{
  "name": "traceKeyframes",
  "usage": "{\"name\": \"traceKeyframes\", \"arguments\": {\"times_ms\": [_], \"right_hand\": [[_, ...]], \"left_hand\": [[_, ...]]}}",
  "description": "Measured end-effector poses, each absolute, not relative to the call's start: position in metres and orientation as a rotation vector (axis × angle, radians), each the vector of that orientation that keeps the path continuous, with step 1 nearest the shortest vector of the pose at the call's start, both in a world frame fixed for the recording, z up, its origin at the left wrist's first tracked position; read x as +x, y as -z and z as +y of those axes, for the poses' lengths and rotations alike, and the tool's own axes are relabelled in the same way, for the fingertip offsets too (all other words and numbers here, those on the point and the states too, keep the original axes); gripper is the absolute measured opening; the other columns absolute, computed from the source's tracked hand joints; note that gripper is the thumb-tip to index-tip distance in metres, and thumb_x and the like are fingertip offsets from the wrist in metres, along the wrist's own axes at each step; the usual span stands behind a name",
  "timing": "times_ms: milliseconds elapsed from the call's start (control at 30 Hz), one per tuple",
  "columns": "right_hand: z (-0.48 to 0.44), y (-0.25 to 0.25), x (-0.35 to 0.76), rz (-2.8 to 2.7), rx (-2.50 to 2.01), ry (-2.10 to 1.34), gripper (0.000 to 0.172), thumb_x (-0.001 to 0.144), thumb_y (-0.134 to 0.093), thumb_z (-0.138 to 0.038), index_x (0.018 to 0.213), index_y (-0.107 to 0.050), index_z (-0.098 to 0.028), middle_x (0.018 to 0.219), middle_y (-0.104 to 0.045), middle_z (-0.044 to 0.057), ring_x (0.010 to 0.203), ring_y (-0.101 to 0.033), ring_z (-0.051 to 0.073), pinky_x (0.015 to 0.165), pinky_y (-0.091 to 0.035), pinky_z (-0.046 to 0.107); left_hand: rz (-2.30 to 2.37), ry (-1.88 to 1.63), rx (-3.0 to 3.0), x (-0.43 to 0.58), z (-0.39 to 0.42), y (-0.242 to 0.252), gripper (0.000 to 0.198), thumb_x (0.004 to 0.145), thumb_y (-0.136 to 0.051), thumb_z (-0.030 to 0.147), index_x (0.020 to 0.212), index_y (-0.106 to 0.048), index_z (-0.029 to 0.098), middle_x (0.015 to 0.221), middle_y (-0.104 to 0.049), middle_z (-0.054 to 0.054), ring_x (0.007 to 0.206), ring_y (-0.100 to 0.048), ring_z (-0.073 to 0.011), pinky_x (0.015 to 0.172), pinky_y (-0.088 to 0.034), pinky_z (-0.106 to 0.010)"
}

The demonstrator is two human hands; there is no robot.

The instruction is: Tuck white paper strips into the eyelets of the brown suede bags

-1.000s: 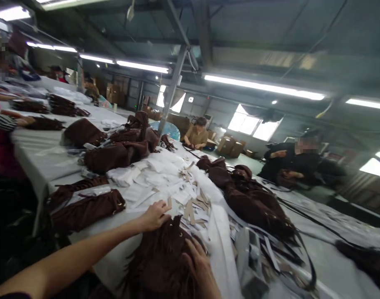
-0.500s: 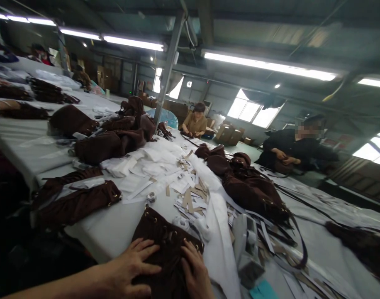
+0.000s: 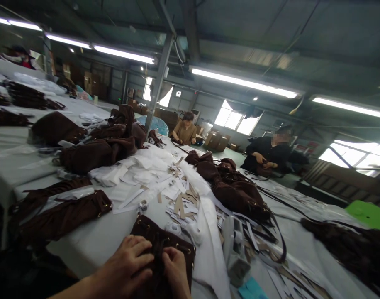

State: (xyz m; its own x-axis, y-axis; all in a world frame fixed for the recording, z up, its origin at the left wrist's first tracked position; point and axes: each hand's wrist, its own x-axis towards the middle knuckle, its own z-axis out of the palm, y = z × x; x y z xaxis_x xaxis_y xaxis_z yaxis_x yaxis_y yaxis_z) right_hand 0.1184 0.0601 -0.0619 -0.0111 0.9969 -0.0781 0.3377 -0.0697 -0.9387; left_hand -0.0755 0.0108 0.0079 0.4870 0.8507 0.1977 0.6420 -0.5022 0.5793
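Note:
A dark brown drawstring bag (image 3: 153,233) with gold eyelets along its top edge lies at the table's front edge. My left hand (image 3: 127,261) rests on the bag's left side, its fingers apart and laid over the material. At the middle of the bag, just below the eyelets, my right hand (image 3: 176,270) has thumb and forefinger pinched together on what looks like the dark drawstring. The lower part of the bag is hidden behind my hands and cut off by the frame.
Brown bags (image 3: 239,191) are heaped to the right, with more brown bags (image 3: 87,155) to the left. Paper and card strips (image 3: 182,203) litter the middle. A grey-white tape dispenser (image 3: 235,249) stands close on my right. Two co-workers (image 3: 185,128) are across the table.
My right hand has moved left from the bag's right side to its middle, and its fingers have closed there. My left hand stays on the bag. The view has shifted rightward.

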Motion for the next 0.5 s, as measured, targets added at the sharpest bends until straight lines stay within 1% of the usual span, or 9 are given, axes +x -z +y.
{"name": "traceKeyframes", "arguments": {"times_ms": [67, 133, 200, 267, 300, 333, 400, 500], "right_hand": [[0.059, 0.059, 0.122, -1.435, -1.497, -1.112, 0.027, 0.072, -0.055, -0.037, 0.068, -0.068, -0.014, 0.064, -0.066, 0.004, 0.058, -0.060, 0.016, 0.051, -0.043, 0.022], [0.060, 0.056, 0.123, -1.426, -1.492, -1.135, 0.035, 0.077, -0.050, -0.045, 0.067, -0.065, -0.014, 0.059, -0.063, 0.004, 0.046, -0.053, 0.013, 0.043, -0.038, 0.022], [0.065, 0.055, 0.123, -1.386, -1.524, -1.211, 0.048, 0.081, -0.042, -0.056, 0.065, -0.061, -0.015, 0.053, -0.059, 0.003, 0.035, -0.046, 0.011, 0.035, -0.030, 0.021], [0.072, 0.056, 0.123, -1.330, -1.558, -1.302, 0.057, 0.078, -0.039, -0.068, 0.059, -0.057, -0.017, 0.046, -0.054, 0.002, 0.031, -0.044, 0.010, 0.032, -0.025, 0.021], [0.075, 0.057, 0.122, -1.314, -1.555, -1.335, 0.059, 0.076, -0.041, -0.072, 0.057, -0.055, -0.018, 0.044, -0.051, 0.001, 0.030, -0.044, 0.010, 0.031, -0.024, 0.021], [0.079, 0.058, 0.121, -1.319, -1.531, -1.342, 0.060, 0.073, -0.044, -0.075, 0.054, -0.054, -0.018, 0.043, -0.049, 0.000, 0.032, -0.045, 0.011, 0.032, -0.025, 0.021], [0.085, 0.060, 0.118, -1.370, -1.448, -1.280, 0.061, 0.070, -0.051, -0.074, 0.050, -0.055, -0.017, 0.044, -0.050, 0.001, 0.040, -0.050, 0.012, 0.038, -0.032, 0.021], [0.090, 0.060, 0.113, -1.393, -1.397, -1.186, 0.059, 0.066, -0.059, -0.072, 0.049, -0.060, -0.015, 0.049, -0.057, 0.003, 0.051, -0.055, 0.015, 0.047, -0.041, 0.022]], "left_hand": [[1.263, -0.836, 2.153, -0.067, 0.018, -0.016, 0.027, 0.091, -0.047, 0.033, 0.105, -0.068, 0.027, 0.108, -0.069, -0.005, 0.102, -0.060, -0.0250, 0.093, -0.045, -0.038], [1.221, -0.883, 2.026, -0.057, 0.029, -0.012, 0.027, 0.092, -0.044, 0.033, 0.100, -0.068, 0.024, 0.098, -0.070, -0.004, 0.089, -0.063, -0.0205, 0.082, -0.048, -0.030], [1.243, -0.878, 1.982, -0.047, 0.042, 0.000, 0.024, 0.089, -0.047, 0.030, 0.099, -0.066, 0.021, 0.099, -0.070, -0.005, 0.089, -0.063, -0.0208, 0.081, -0.047, -0.029], [1.307, -0.845, 1.963, -0.040, 0.053, 0.017, 0.021, 0.082, -0.053, 0.026, 0.098, -0.065, 0.020, 0.098, -0.070, -0.006, 0.091, -0.062, -0.0229, 0.081, -0.046, -0.030], [1.299, -0.816, 1.944, -0.037, 0.057, 0.024, 0.021, 0.079, -0.055, 0.024, 0.098, -0.064, 0.019, 0.094, -0.070, -0.005, 0.088, -0.063, -0.0226, 0.079, -0.047, -0.029], [1.273, -0.789, 1.922, -0.035, 0.060, 0.029, 0.023, 0.077, -0.056, 0.022, 0.099, -0.063, 0.020, 0.091, -0.071, -0.003, 0.084, -0.063, -0.0220, 0.076, -0.047, -0.028], [1.190, -0.762, 1.893, -0.034, 0.062, 0.036, 0.028, 0.076, -0.057, 0.021, 0.103, -0.063, 0.021, 0.087, -0.071, -0.001, 0.078, -0.063, -0.0199, 0.071, -0.048, -0.026], [1.145, -0.830, 1.920, -0.035, 0.064, 0.041, 0.032, 0.077, -0.055, 0.019, 0.107, -0.063, 0.023, 0.088, -0.071, 0.000, 0.079, -0.063, -0.0182, 0.072, -0.049, -0.023]]}}
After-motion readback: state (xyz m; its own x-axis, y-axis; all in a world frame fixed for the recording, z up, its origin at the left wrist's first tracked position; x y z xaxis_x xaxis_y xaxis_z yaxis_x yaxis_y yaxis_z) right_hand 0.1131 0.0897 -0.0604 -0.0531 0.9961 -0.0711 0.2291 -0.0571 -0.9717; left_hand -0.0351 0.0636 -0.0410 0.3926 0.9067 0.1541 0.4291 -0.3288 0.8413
